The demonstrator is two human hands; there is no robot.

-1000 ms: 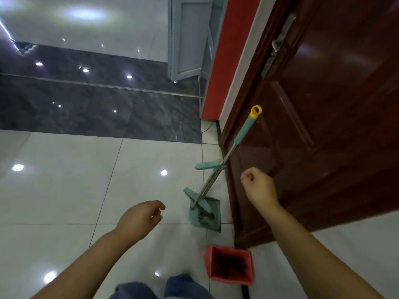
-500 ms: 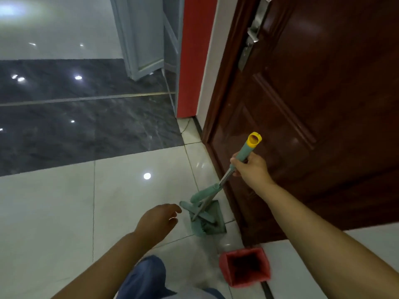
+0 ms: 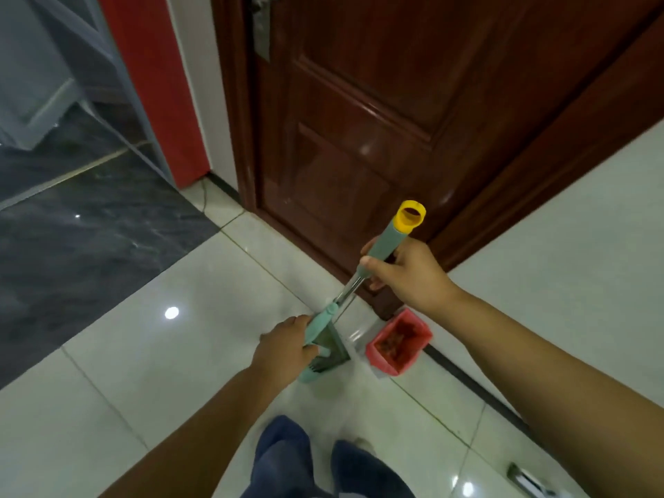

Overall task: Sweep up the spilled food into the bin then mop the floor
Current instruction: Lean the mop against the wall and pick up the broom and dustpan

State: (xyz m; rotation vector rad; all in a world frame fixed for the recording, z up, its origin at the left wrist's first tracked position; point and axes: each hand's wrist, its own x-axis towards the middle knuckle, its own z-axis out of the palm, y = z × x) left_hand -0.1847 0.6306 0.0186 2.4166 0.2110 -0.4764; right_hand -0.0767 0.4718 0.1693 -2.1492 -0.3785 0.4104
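Note:
My right hand (image 3: 407, 273) grips the teal grip of the broom handle (image 3: 386, 242), just under its yellow cap (image 3: 411, 214). The metal shaft slants down to the left. My left hand (image 3: 284, 345) grips a second, shorter teal handle (image 3: 321, 321) low down, where the broom and the teal dustpan (image 3: 332, 352) stand together on the white tiles. A small red bin (image 3: 399, 341) with reddish scraps inside stands just right of the dustpan, by the door's corner. No spilled food shows on the floor.
A dark brown door (image 3: 395, 113) rises right behind the broom. A red wall strip (image 3: 151, 84) and dark grey floor tiles (image 3: 82, 239) lie to the left. My blue-trousered legs (image 3: 287, 458) are at the bottom. A small metal object (image 3: 528, 479) lies bottom right.
My right hand closed on the broom handle and has lifted it nearer to me. My left hand reached forward and took hold of the lower teal handle. The view swung left to right.

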